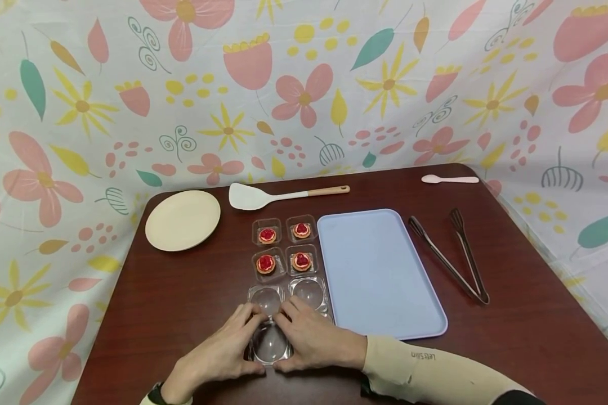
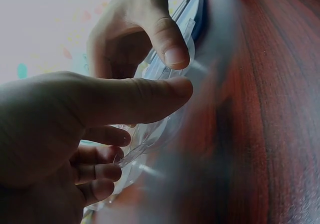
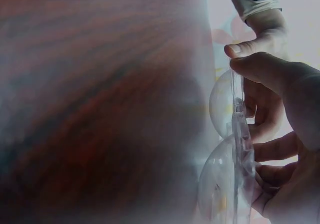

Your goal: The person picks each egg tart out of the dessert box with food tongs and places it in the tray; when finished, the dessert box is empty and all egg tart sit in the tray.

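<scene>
Your clear plastic clamshell container (image 1: 281,265) lies opened out left of the worktop's middle, its long axis running away from you. Its compartments, holding four red-topped tarts (image 1: 266,264), point to the far side; its domed lid (image 1: 270,344) points toward you, domes bulging toward the worktop (image 1: 182,298).

Both your hands hold the lid, thumbs at its near edge and fingers bent over it farther in. Your left hand (image 1: 225,346) reaches in from the lower left, your right hand (image 1: 316,337) from the lower right, its forearm in a beige sleeve (image 1: 436,368); their fingertips nearly meet around the near left dome.

Just right of the container is a blue tray (image 1: 380,273), then splayed tongs (image 1: 463,264). Beyond the tarts lies a white spatula (image 1: 253,197), with a cream plate (image 1: 183,220) to its left and a pink spoon (image 1: 448,179) at the far right corner.
</scene>
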A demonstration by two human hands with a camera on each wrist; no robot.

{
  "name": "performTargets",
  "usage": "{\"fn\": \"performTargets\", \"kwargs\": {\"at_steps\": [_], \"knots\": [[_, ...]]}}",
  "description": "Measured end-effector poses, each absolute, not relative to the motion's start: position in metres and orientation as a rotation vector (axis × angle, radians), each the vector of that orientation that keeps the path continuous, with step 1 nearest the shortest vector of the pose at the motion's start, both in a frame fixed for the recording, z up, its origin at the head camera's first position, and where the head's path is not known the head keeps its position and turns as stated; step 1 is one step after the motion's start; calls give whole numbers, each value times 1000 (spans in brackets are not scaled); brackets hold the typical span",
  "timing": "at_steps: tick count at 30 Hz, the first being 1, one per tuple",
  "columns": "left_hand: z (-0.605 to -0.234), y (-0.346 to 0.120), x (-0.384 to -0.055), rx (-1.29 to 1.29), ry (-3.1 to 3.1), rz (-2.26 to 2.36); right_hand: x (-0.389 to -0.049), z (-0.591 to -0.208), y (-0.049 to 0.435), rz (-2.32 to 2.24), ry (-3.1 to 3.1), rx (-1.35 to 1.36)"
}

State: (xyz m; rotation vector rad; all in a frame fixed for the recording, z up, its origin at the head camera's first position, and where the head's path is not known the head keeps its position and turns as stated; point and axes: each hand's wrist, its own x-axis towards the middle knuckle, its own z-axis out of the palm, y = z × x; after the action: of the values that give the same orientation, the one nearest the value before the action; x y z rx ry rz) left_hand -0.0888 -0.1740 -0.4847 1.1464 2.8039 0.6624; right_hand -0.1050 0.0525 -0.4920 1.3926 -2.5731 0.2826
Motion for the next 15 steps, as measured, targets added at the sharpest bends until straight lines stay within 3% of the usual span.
{"fn": "performTargets", "kwargs": {"at_steps": [15], "knots": [[-489, -175, -87, 1170, 2841, 653, -105, -494, 52, 233, -2544, 1402]]}}
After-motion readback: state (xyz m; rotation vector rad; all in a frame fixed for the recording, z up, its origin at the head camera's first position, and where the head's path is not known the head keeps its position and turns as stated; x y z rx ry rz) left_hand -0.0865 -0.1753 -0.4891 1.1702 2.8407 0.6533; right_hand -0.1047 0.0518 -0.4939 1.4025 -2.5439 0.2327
